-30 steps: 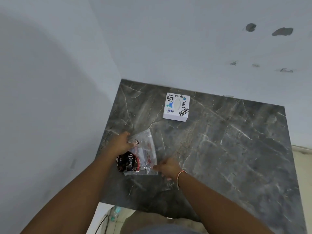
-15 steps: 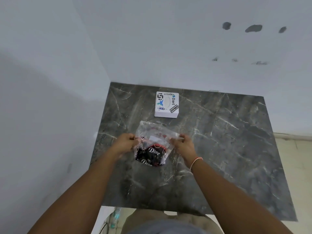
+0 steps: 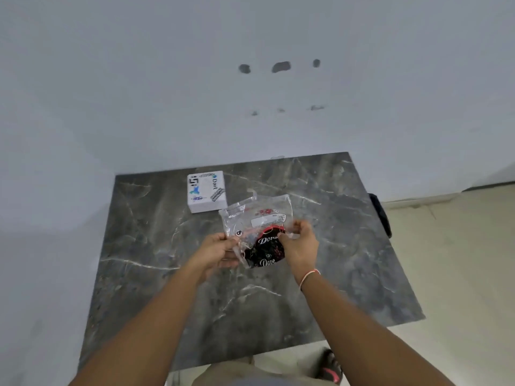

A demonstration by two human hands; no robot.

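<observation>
Head view: one clear plastic bag (image 3: 259, 215) sits over the marble tabletop (image 3: 348, 246), near one white stickered box (image 3: 206, 190). The left grip (image 3: 220, 250) pinches its left edge and the right grip (image 3: 299, 245) its right side. Two Dove logos show on the dark packet (image 3: 267, 250) inside.

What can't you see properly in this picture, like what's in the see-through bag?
Head view only:
1. Label on the clear bag: print too small and blurred.
2. How many Dove packets inside: right hand and crinkled plastic cover them.
3. Left hand: finger ends hidden by the bag.
4. Black thing past the table's right edge: partly hidden by the table.
</observation>
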